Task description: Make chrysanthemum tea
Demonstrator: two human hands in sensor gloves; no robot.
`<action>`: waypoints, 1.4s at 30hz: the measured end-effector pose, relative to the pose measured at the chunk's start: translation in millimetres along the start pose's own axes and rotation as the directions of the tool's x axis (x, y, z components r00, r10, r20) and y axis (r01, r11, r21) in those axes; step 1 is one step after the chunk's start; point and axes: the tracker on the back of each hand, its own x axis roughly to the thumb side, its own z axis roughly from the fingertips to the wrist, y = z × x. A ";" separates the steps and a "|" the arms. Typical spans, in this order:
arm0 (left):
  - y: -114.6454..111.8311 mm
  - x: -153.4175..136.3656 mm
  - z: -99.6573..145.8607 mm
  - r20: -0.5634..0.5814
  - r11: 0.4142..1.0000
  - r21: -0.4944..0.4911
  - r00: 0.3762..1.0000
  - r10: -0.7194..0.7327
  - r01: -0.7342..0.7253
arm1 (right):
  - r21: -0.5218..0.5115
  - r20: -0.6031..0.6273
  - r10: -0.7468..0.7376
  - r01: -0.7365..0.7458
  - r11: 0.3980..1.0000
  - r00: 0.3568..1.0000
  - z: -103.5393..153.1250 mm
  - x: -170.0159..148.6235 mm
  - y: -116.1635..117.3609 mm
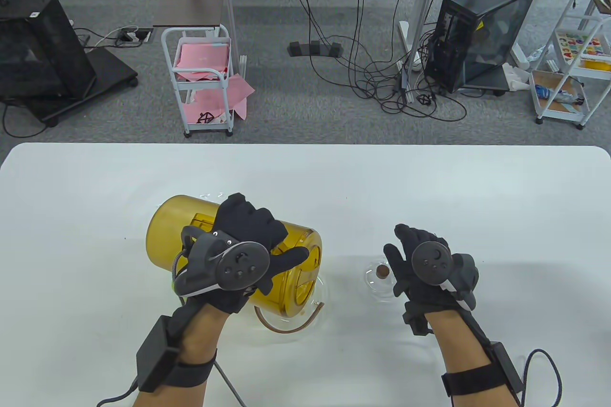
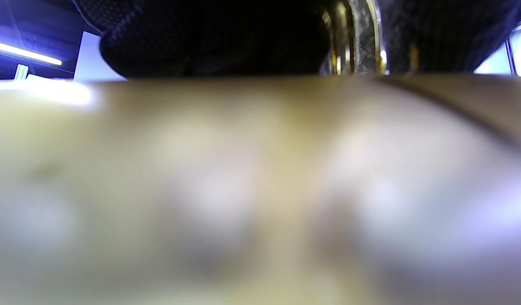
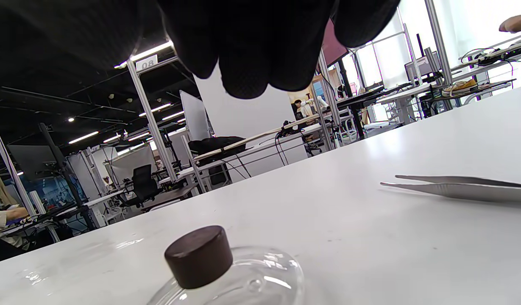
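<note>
A see-through amber jug (image 1: 167, 225) lies tipped on its side, mouth toward the lower right, over a clear glass teapot (image 1: 322, 288) with a brown curved handle (image 1: 305, 322). My left hand (image 1: 267, 247) grips the jug from above, fingers wrapped round it. In the left wrist view the blurred amber jug (image 2: 260, 178) fills the frame under my gloved fingers (image 2: 209, 38). My right hand (image 1: 405, 254) hovers relaxed just above a glass lid (image 1: 374, 278) with a brown knob (image 3: 199, 254), holding nothing. Metal tweezers (image 3: 459, 187) lie on the table to the right of the lid.
The white table (image 1: 429, 187) stretches wide behind both hands. Beyond its far edge are a white cart with pink sheets (image 1: 203, 78), floor cables (image 1: 382, 78) and a black computer case (image 1: 482, 35).
</note>
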 end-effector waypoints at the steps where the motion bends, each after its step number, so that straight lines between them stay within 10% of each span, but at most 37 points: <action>1: -0.1 0.3 0.0 0.000 1.000 -0.001 1.000 -0.001 0.001 | 0.000 0.000 0.000 0.000 1.000 1.000 0.0 0.0 0.0; 42: -1.0 7.5 -0.5 0.004 1.000 -0.006 1.000 -0.028 0.028 | 0.018 0.004 0.007 -0.007 1.000 1.000 0.2 2.2 2.1</action>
